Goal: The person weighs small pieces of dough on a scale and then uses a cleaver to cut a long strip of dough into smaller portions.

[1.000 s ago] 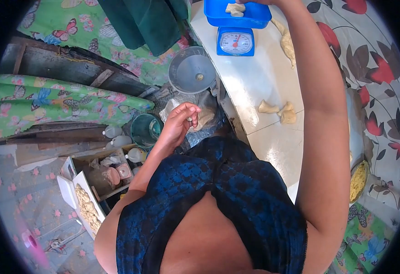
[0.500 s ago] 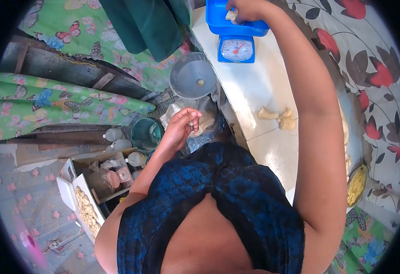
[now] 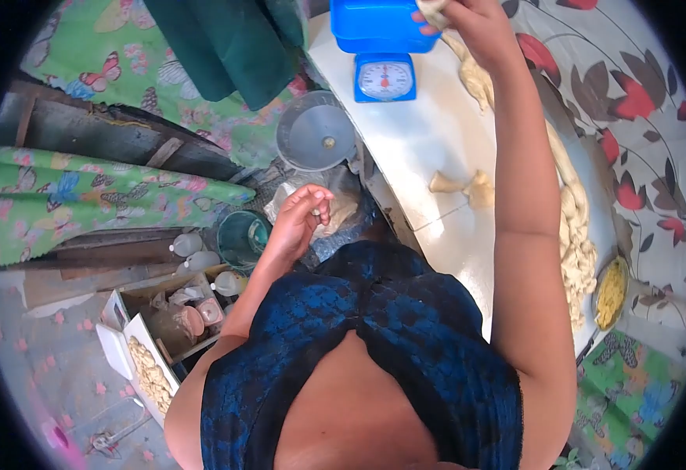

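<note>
My right hand point(image 3: 472, 31) grips a pale piece of dough point(image 3: 434, 11) at the top edge, just right of the blue tray point(image 3: 370, 35) of a kitchen scale. Under the tray, the scale's white dial point(image 3: 385, 79) shows its red needle pointing straight up. My left hand point(image 3: 300, 218) hovers over the floor by my waist, its fingers curled in; a small pale bit seems to show between thumb and fingers, too small to name. Two small dough pieces point(image 3: 478, 189) lie close together on the tiled table point(image 3: 445, 231), left of my right forearm.
A long strip of dough point(image 3: 574, 211) and a heap of dough lie on the table beyond my right arm. A dish of yellow food point(image 3: 611, 294) sits at its right end. On the left are a grey basin point(image 3: 315, 133), a green bucket point(image 3: 233, 243), plastic bottles and a tray of dough pieces point(image 3: 149, 374).
My right hand has lifted the dough piece out of the scale tray and moved right. The needle swung back to upright. My left hand keeps its curled pose.
</note>
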The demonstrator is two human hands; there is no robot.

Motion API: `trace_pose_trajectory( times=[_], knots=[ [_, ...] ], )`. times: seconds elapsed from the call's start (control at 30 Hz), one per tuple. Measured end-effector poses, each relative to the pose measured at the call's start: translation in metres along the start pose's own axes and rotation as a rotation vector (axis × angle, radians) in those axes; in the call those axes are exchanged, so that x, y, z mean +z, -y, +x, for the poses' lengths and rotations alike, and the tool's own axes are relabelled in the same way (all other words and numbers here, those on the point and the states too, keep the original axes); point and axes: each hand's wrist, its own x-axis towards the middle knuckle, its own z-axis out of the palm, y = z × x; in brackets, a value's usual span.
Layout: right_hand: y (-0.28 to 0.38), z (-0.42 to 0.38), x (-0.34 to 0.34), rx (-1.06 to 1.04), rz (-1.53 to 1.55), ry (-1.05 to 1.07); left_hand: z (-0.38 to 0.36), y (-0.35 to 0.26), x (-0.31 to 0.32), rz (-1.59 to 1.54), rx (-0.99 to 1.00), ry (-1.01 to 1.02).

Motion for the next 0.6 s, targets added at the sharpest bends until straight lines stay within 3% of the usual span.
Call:
trace_pose_trajectory(
  times=[0.03,0.1,0.13,0.2,0.23,0.3,0.33,0.37,0.43,0.5,0.57,0.6],
  knots=[
    [0.002,-0.021,-0.005,0.011,-0.015,-0.008,0.0,0.002,-0.001,0.007,0.003,-0.013],
    [0.002,-0.067,-0.009,0.163,0.381,-0.01,-0.001,0.004,0.0,0.009,-0.01,0.004],
    [0.002,-0.087,-0.007,0.169,0.365,-0.019,0.0,0.006,0.0,0.001,-0.016,0.012],
    [0.003,-0.129,-0.001,0.326,0.586,-0.403,0.0,0.009,0.002,-0.001,-0.045,0.03],
    [0.005,-0.147,-0.001,0.329,0.574,-0.419,0.001,0.01,0.003,-0.004,-0.059,0.045],
    [0.01,-0.183,-0.005,0.35,0.953,-0.496,0.002,0.013,0.006,-0.004,-0.071,0.064],
    [0.009,-0.202,-0.009,0.313,1.059,-0.42,0.004,0.014,0.006,-0.006,-0.076,0.076],
    [0.011,-0.216,-0.005,0.311,1.053,-0.436,0.005,0.015,0.008,-0.004,-0.087,0.087],
    [0.019,-0.242,0.005,0.348,0.567,-0.672,0.006,0.013,0.013,0.0,-0.088,0.118],
    [0.026,-0.265,0.002,0.351,0.529,-0.738,0.007,0.014,0.018,0.014,-0.106,0.131],
    [0.038,-0.287,-0.004,0.299,0.57,-0.644,0.007,0.016,0.022,0.002,-0.1,0.15],
    [0.045,-0.29,0.001,0.312,0.365,-0.755,0.007,0.018,0.022,0.015,-0.103,0.165]
  ],
)
